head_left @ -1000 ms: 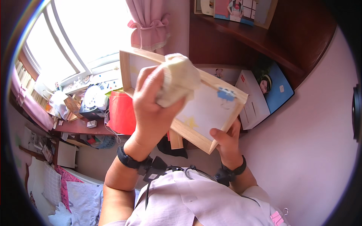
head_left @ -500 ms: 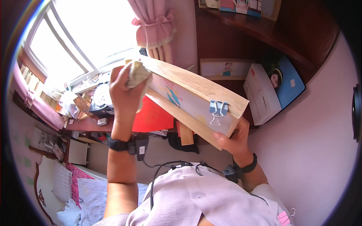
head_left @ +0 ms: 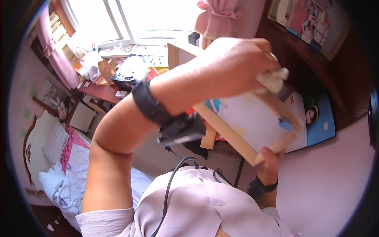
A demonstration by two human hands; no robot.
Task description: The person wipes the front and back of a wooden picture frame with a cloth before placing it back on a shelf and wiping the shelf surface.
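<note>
Head view is showing the person's pale shirt [head_left: 189, 205] closest, filling the space at 6 o'clock. A black cable [head_left: 167, 197] is running over it. The left arm [head_left: 130, 130] is bending up from 7 o'clock and crossing over the middle, so it is hiding part of what is behind it. The left hand [head_left: 250, 59] is curling around a crumpled pale cloth [head_left: 275, 80], and the cloth is poking out past the fingers toward 4 o'clock. The right hand [head_left: 269, 162] is gripping a wooden frame [head_left: 229, 133] by its bottom corner, with the thumb pressing on the wood. The frame is tilting and is reaching away from the right hand toward 11 o'clock. From the left hand, most of the frame is sitting toward 6 o'clock. The cloth is hanging right by the frame's top edge; I cannot tell if they are touching. A blue clip [head_left: 285, 124] is sitting on the frame, at 1 o'clock from the right hand.

Farther off, a blue panel [head_left: 323, 136] is leaning at 3 o'clock. A bed [head_left: 75, 170] is lying at 8 o'clock, and a messy red-brown desk [head_left: 99, 94] is standing between 9 and 10. Farthest back, a bright window [head_left: 158, 17] is glowing at 11 o'clock, and a pink curtain [head_left: 218, 19] is hanging beside it.
</note>
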